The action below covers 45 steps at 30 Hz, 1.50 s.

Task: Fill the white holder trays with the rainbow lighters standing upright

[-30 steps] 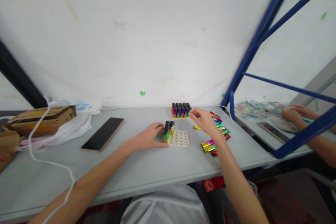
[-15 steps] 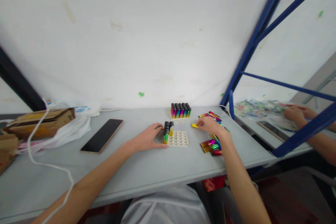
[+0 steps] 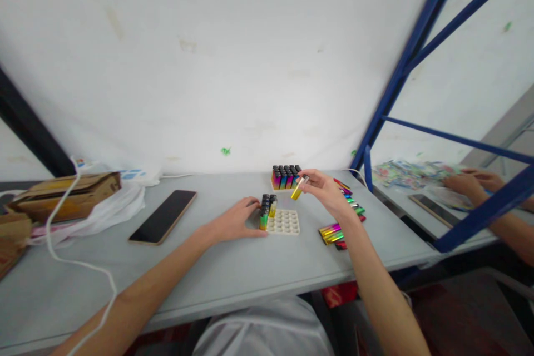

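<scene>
Can read no text, brand or number; can see just an unreadable green scrawl (image 3: 226, 151) on the far wall (image 3: 258, 67), blue patches (image 3: 134, 174) on a white pack (image 3: 149, 177), far left, and blurred marks on a red box (image 3: 340, 293), near.

Smartphone (image 3: 163, 217), screen dark, lying slanted on left of grey desk (image 3: 217, 270). Cardboard box (image 3: 67, 196) further left, white plastic bag (image 3: 127, 208) bunched beside it. White cable (image 3: 83, 265) looping down in front. Pale wall (image 3: 250, 67) behind, green mark (image 3: 226, 151) low on it. Blue metal frame (image 3: 403, 75) at right; beyond it, second smartphone (image 3: 434, 210) near colourful heap (image 3: 411, 174), too blurred to name.
</scene>
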Each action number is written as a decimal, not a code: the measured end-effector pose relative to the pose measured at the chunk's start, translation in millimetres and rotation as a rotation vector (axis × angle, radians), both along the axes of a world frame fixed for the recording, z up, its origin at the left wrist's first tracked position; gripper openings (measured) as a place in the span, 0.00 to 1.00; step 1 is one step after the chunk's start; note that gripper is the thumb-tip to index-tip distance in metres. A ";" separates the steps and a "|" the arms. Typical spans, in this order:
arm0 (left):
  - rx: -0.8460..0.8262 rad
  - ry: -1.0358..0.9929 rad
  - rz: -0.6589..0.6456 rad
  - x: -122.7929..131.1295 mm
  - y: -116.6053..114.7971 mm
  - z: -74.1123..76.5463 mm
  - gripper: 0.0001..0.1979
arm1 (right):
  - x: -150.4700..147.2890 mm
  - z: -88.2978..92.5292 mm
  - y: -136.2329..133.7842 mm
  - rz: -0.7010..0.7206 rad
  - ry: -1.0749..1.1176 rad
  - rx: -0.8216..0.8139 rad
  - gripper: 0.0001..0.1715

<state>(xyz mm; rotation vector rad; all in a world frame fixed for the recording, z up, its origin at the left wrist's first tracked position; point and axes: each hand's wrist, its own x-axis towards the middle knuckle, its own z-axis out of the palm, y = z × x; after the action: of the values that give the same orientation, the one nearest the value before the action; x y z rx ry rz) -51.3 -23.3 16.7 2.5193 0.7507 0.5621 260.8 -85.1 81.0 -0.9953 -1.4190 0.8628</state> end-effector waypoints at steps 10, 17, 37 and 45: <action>0.009 -0.006 -0.008 0.4 -0.2 0.1 0.39 | -34.5 2.6 -8.9 0.122 -0.037 -0.073 0.26; 0.026 0.004 -0.003 -0.4 0.5 -2.5 0.40 | -54.6 -0.1 -10.7 0.170 -0.007 -0.202 0.31; 0.047 0.004 -0.017 0.4 -0.4 0.4 0.38 | -62.9 -18.8 -2.8 -0.325 -0.382 0.038 0.20; 0.044 -0.001 -0.015 -0.4 1.2 -3.0 0.39 | -60.3 -25.6 1.7 -0.283 -0.340 0.039 0.30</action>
<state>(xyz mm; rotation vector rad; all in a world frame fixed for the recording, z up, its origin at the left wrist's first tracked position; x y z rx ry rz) -51.7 -22.1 13.8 2.5630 0.7259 0.5808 200.5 -83.4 55.4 -1.3205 -1.5212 0.4700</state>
